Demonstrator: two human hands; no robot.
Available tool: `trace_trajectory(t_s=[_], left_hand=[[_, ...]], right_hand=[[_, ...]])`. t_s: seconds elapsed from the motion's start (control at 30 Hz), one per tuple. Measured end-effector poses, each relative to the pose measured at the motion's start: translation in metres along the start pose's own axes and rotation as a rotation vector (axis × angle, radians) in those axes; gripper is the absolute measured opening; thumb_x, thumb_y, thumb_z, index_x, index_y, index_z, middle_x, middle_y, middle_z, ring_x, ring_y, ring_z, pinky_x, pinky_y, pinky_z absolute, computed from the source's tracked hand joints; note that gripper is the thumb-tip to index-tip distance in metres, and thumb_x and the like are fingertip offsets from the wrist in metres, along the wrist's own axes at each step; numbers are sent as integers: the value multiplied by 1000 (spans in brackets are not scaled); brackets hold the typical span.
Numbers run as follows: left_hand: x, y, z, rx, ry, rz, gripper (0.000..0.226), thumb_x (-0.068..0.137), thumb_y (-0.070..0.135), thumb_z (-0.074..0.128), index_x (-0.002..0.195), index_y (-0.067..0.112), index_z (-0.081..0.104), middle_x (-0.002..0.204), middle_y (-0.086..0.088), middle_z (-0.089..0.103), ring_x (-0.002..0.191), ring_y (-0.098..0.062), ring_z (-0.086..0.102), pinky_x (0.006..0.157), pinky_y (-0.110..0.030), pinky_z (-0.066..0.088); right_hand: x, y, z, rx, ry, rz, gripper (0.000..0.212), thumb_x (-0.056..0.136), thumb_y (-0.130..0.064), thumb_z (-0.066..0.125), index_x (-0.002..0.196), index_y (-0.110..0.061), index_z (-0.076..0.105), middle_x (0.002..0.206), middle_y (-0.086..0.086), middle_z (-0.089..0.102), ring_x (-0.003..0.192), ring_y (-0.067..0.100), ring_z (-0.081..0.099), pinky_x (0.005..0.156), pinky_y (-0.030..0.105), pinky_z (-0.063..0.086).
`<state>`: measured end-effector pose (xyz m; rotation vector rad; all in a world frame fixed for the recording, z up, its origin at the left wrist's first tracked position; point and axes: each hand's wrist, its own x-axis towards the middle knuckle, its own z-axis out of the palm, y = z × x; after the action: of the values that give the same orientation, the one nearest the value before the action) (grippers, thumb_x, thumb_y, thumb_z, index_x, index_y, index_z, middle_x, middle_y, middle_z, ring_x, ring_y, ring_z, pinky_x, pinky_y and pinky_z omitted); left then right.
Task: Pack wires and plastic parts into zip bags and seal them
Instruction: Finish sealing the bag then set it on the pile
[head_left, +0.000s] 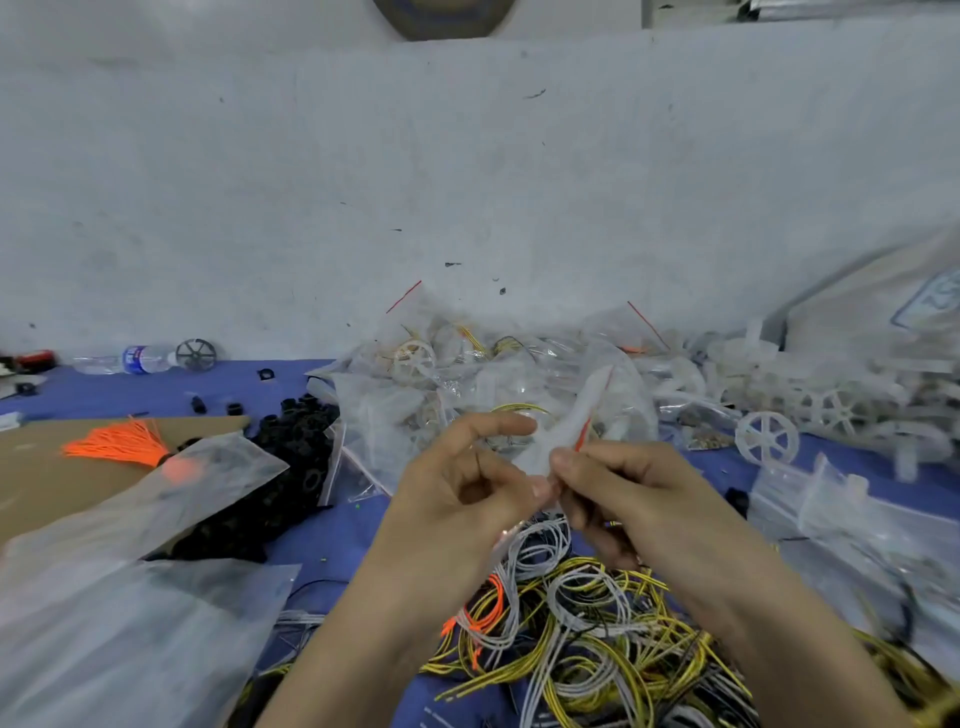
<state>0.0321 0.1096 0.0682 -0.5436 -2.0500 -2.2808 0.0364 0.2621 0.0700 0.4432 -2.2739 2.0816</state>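
My left hand and my right hand meet in the middle and both pinch the red-striped top edge of a small clear zip bag, held up above the table. What lies inside the bag is blurred. Below my hands lies a tangle of yellow, white and orange wires. Behind the bag rises a heap of filled zip bags with white wheels and wires in them. White plastic wheels and other white parts spread to the right.
A pile of black plastic rings lies left of centre on the blue table cover. An orange wire bundle rests on cardboard. Large clear bags fill the near left, empty zip bags the right. A water bottle lies by the wall.
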Motion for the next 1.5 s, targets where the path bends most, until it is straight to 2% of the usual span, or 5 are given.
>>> trace_trajectory(t_s=[0.3,0.47,0.77,1.13,1.5], left_hand=[[9,-1,-33,600,293,347,52,88,-11,53,60,32,64,81,6,57,65,-2,53,59,-10,37],[6,-10,-20,949,155,326,40,87,-9,50,96,18,77,113,8,68,103,-3,61,87,-10,42],[1,-19,4,1061,-29,305,32,79,52,59,107,36,62,102,24,47,70,5,47,62,-12,34],[-4,-15,10,1034,-100,305,54,65,57,67,113,36,55,108,25,41,94,3,46,69,-12,37],[15,5,-92,1054,752,339,49,74,20,76,120,11,59,127,-10,54,108,-23,52,84,-29,37]], right_hand=[[-2,4,-28,-521,92,213,39,81,-19,57,43,-15,62,40,-3,45,40,11,36,48,22,33],[-5,1,-32,-590,77,210,38,82,-25,58,45,-16,62,43,-2,43,45,15,36,52,26,33],[-30,-35,-20,16,-206,-35,15,73,-9,52,82,-15,63,70,8,57,70,24,63,69,28,54],[-24,-18,-8,-725,-83,94,26,81,-45,58,106,-40,56,109,-22,61,92,-7,60,85,22,49],[20,45,-31,-618,130,102,17,94,-24,54,85,-25,68,87,-14,66,89,9,59,75,19,44]])
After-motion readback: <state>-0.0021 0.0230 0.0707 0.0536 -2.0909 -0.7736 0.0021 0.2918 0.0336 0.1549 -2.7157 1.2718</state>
